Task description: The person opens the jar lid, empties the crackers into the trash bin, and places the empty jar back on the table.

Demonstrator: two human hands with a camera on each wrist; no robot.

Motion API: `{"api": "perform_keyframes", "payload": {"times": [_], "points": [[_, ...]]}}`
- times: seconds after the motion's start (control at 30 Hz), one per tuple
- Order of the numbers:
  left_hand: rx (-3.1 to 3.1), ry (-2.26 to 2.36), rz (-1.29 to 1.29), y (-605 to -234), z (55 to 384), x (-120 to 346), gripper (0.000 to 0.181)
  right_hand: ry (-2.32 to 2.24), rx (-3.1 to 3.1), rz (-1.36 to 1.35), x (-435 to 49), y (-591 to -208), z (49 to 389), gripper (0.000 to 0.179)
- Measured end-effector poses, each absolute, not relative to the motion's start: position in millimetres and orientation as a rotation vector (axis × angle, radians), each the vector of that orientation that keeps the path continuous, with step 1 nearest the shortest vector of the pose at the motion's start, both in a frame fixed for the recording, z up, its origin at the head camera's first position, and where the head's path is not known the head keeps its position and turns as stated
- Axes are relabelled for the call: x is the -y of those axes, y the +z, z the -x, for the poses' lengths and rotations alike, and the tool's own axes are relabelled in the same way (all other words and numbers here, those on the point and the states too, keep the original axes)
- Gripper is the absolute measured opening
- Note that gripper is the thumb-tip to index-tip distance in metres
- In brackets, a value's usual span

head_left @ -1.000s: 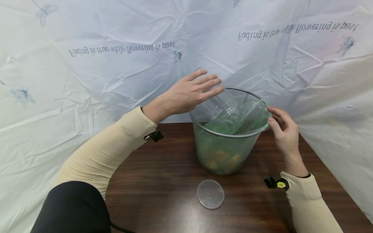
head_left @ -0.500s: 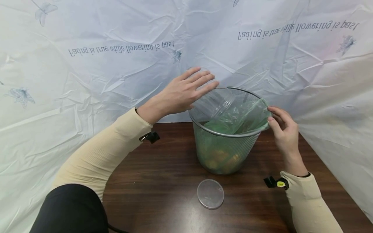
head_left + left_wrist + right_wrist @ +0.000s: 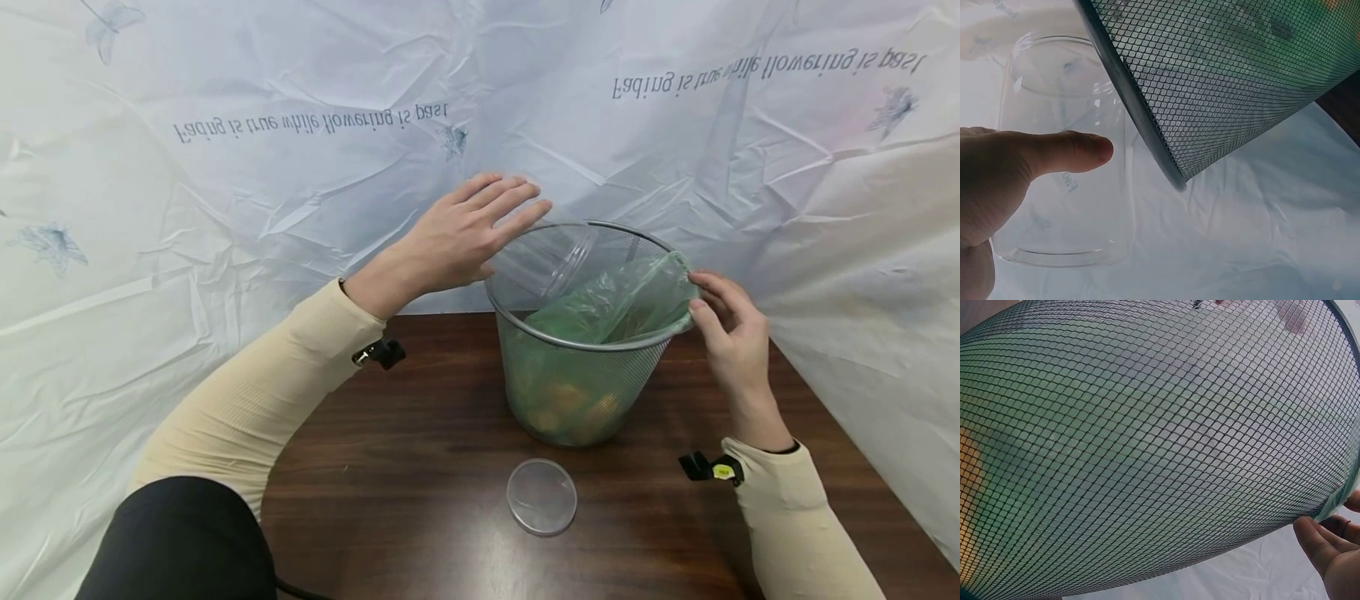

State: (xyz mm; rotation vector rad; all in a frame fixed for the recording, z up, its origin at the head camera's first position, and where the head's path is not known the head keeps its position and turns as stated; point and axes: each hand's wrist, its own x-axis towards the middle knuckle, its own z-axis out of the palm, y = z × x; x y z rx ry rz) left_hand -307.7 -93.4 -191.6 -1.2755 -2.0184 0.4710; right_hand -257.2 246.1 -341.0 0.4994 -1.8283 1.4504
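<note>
A clear jar [image 3: 1063, 219] is gripped in my left hand [image 3: 457, 237], the thumb lying across its side in the left wrist view. It is see-through, and its mouth end overlaps the bin's far-left rim in the head view. The metal mesh wastebasket [image 3: 558, 341] stands on the table, lined with a thin green plastic bag [image 3: 592, 308]. At the bin's right rim my right hand [image 3: 738, 342] pinches the bag's edge between thumb and fingers. Orange and yellowish items [image 3: 566, 400] show blurred through the mesh at the bottom.
A round clear lid [image 3: 542, 497] lies flat on the dark wooden table [image 3: 420, 467] in front of the bin. White printed sheeting [image 3: 300, 200] hangs behind and at both sides. A black cable [image 3: 300, 592] runs near the front left.
My left hand has drawn the jar left and slightly back, so less of it reaches over the bin. The right hand keeps its pinch on the bag's edge.
</note>
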Motion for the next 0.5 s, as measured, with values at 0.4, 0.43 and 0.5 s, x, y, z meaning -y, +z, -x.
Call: {"api": "perform_keyframes", "payload": {"times": [0.4, 0.43, 0.5], "points": [[2.01, 0.336, 1.26, -193.7, 311.6, 97.6, 0.1, 1.461, 1.832, -0.495, -246.2, -340.4, 256.6, 0.032], [2.014, 0.324, 1.261, -193.8, 311.6, 98.2, 0.1, 1.465, 1.832, -0.495, -245.9, -339.9, 256.2, 0.032], [2.031, 0.294, 1.261, -194.1, 311.6, 99.4, 0.1, 1.471, 1.836, -0.493, -244.5, -338.1, 254.0, 0.032]]}}
